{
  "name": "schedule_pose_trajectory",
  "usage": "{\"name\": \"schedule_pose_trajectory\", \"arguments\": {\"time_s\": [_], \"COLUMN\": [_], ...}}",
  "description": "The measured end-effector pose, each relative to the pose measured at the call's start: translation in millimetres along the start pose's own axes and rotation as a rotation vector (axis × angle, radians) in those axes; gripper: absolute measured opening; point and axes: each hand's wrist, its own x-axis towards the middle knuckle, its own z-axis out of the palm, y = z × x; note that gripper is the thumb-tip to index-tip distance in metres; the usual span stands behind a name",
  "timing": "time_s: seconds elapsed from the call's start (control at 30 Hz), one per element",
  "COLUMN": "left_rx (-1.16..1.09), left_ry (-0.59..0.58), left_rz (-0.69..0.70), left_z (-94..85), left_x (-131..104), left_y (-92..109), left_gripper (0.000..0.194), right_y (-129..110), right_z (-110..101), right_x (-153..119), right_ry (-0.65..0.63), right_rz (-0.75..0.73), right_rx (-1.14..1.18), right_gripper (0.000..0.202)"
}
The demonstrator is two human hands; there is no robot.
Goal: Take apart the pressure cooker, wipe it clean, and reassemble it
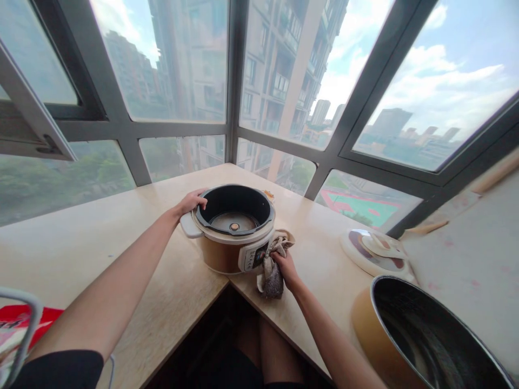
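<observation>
A gold and white electric pressure cooker [222,253] stands upright at the inner corner of the counter, its lid off and its dark inside showing a round heating plate. My left hand [192,203] grips the cooker's rim at the upper left, just above the white side handle [190,225]. In my right hand [285,266] is a bunched, patterned cloth [271,280], pressed against the cooker's right side beside the control panel [254,256]. Part of the cloth hangs down onto the counter.
The white and brown cooker lid [375,249] lies on the right by the wall. Nearer, a gold inner pot [365,319] with a dark inside sits at lower right. A red package [44,320] is at lower left. Windows rise behind the stone counter [320,243].
</observation>
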Motion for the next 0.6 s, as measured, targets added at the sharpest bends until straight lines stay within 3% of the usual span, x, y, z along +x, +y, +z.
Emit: {"name": "schedule_pose_trajectory", "arguments": {"time_s": [0.17, 0.37, 0.5, 0.6], "left_rx": [-0.034, -0.017, -0.006, -0.082], "left_ry": [-0.068, -0.100, -0.100, -0.070], "left_rz": [-0.015, -0.045, -0.039, -0.076], "left_z": [-6.4, -8.2, -7.7, -7.8], "left_x": [8, 7, 6, 8], "left_y": [1, 4, 4, 1], "left_gripper": [0.038, 0.043, 0.043, 0.042], "right_y": [0, -43, -68, -77], "right_z": [-3, 2, -18, -45], "right_x": [-18, 3, 14, 2], "right_ry": [0.017, 0.071, 0.007, -0.045], "right_rz": [0.044, -0.037, -0.073, -0.076], "right_rx": [-0.042, -0.042, -0.460, -0.848], "right_gripper": [0.038, 0.046, 0.041, 0.039]}}
